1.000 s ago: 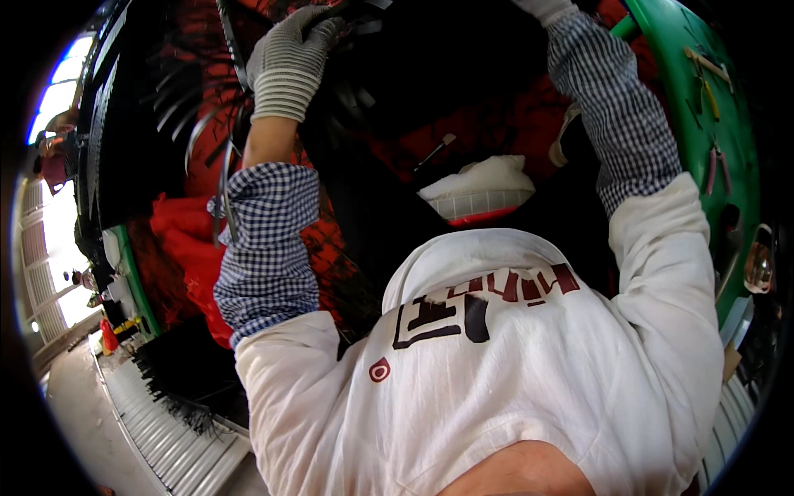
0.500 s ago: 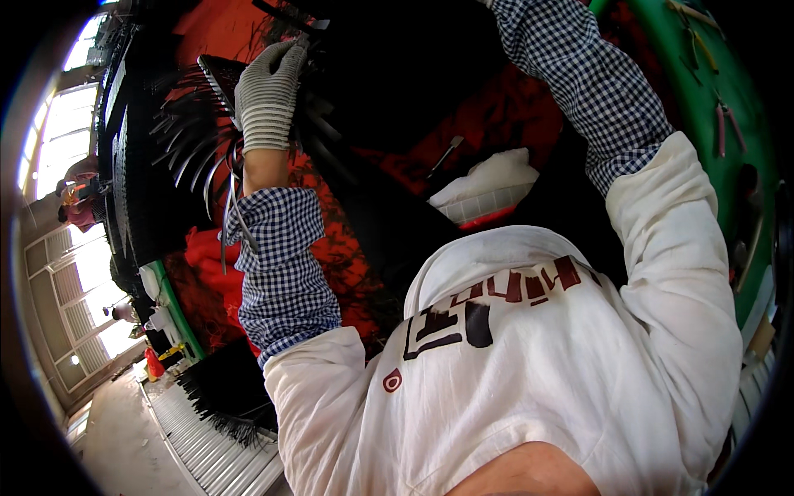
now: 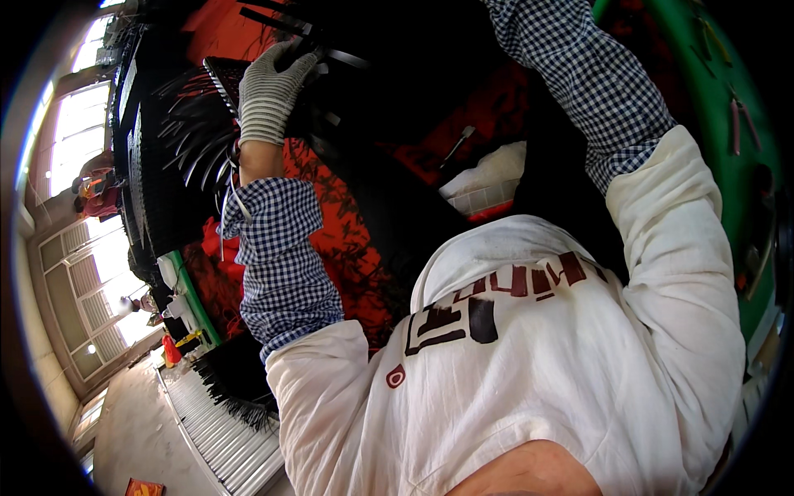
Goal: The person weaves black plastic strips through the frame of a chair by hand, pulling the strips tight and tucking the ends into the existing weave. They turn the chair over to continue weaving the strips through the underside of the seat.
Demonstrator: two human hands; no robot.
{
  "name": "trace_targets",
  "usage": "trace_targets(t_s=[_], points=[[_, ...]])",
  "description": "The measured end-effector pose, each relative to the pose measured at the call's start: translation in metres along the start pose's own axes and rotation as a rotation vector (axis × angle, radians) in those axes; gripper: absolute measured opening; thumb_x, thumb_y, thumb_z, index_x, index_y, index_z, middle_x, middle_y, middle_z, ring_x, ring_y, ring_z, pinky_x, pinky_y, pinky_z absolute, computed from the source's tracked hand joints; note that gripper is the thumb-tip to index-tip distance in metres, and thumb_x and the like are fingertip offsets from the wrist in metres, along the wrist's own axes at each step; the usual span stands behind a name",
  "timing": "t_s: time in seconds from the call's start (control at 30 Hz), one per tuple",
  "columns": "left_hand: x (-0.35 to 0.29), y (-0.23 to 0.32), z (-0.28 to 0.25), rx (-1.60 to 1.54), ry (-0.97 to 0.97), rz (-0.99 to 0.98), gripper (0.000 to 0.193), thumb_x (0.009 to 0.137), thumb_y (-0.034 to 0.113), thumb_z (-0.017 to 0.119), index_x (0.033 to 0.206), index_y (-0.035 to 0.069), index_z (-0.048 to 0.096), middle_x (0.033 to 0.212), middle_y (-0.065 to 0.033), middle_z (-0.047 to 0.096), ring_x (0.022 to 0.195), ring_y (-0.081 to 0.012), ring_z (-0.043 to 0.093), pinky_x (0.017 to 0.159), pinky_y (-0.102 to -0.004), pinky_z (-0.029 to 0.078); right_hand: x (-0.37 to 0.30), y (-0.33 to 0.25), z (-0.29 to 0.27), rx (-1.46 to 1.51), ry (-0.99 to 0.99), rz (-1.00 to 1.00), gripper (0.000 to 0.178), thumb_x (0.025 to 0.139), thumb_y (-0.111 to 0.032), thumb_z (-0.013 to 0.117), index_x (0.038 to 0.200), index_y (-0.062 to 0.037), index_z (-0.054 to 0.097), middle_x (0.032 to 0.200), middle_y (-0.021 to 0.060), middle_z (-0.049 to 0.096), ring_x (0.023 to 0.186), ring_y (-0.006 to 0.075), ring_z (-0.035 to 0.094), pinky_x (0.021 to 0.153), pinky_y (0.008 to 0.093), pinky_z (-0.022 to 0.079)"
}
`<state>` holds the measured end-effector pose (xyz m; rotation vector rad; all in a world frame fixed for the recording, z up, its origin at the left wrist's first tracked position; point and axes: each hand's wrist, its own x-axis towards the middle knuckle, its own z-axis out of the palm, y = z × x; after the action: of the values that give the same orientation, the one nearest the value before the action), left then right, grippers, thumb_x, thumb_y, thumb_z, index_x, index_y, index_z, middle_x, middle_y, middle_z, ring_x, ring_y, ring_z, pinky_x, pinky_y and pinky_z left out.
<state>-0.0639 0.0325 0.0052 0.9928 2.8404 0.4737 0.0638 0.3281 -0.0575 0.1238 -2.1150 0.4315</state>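
Observation:
My left hand [image 3: 271, 93], in a light ribbed glove, reaches to the far left with its fingers curled together against a dark mass. What they grip is lost in the dark. Narrow black strips [image 3: 347, 59] stick out beyond the fingertips. Left of the wrist, a fan of long, glossy, curved black strips [image 3: 198, 149] spreads out beside a perforated dark edge [image 3: 222, 87]. My right arm, in a checked sleeve [image 3: 600, 91], stretches up past the top edge of the picture; its hand is out of view.
A red surface [image 3: 347, 223] strewn with black scraps lies beneath. Near my body are a white heap in a tray [image 3: 480, 201] and a small metal-ended tool [image 3: 457, 145]. Pink-handled pliers [image 3: 736, 124] lie on the green edge at right. Another person [image 3: 98, 186] is far left.
My left hand has turned slightly, its fingertips shifting rightward. More black strips show around them. The whole view has shifted a little. My right hand remains out of view.

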Motion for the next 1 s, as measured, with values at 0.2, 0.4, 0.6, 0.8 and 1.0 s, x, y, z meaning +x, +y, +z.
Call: trace_targets(t_s=[0.2,0.4,0.6,0.8,1.0], points=[[0.006,-0.02,0.006,-0.164,0.031,0.043,0.046,0.093,0.046,0.072,0.128,0.016,0.073,0.106,-0.0071,0.079,0.096,-0.0217,0.076,0.091,-0.0375,0.059,0.001,-0.03,-0.009,0.188,0.194,0.085,0.012,0.092,-0.02,0.07,0.095,-0.0091,0.073,0.097,0.0088,0.072,0.102,0.0294,0.066,0.096,0.0422,0.048],[-0.001,-0.01,0.004,-0.142,0.077,0.072,0.045,0.09,0.042,0.077,0.127,0.016,0.073,0.109,-0.0083,0.078,0.1,-0.0231,0.075,0.095,-0.0377,0.058,-0.03,-0.093,0.003,0.473,0.237,0.226,0.009,0.09,-0.008,0.072,0.098,-0.0037,0.07,0.091,0.0125,0.07,0.087,0.0307,0.069,0.077,0.0376,0.056],[-0.018,0.005,-0.004,0.003,0.084,0.173,0.045,0.09,0.039,0.078,0.129,0.017,0.072,0.112,-0.009,0.078,0.104,-0.0235,0.075,0.097,-0.0386,0.057,-0.04,-0.118,0.036,0.573,0.143,0.276,0.019,0.091,-0.006,0.07,0.109,-0.0046,0.068,0.101,0.0139,0.07,0.093,0.0326,0.07,0.081,0.0379,0.058],[-0.012,0.014,-0.007,0.06,0.092,0.06,0.046,0.09,0.039,0.077,0.13,0.017,0.071,0.116,-0.0096,0.077,0.107,-0.0245,0.074,0.099,-0.0392,0.057,-0.034,-0.113,0.052,0.607,0.2,0.302,0.021,0.091,-0.003,0.068,0.112,-0.0041,0.068,0.104,0.0154,0.07,0.095,0.0331,0.07,0.083,0.0365,0.057],[0.007,0.018,-0.018,0.095,0.094,0.103,0.045,0.092,0.04,0.075,0.13,0.017,0.072,0.118,-0.0087,0.077,0.107,-0.0256,0.074,0.098,-0.0403,0.056,-0.038,-0.106,0.06,0.605,0.262,0.312,0.018,0.095,-0.01,0.067,0.111,-0.0025,0.069,0.101,0.0147,0.072,0.09,0.0296,0.071,0.078,0.0349,0.057]])
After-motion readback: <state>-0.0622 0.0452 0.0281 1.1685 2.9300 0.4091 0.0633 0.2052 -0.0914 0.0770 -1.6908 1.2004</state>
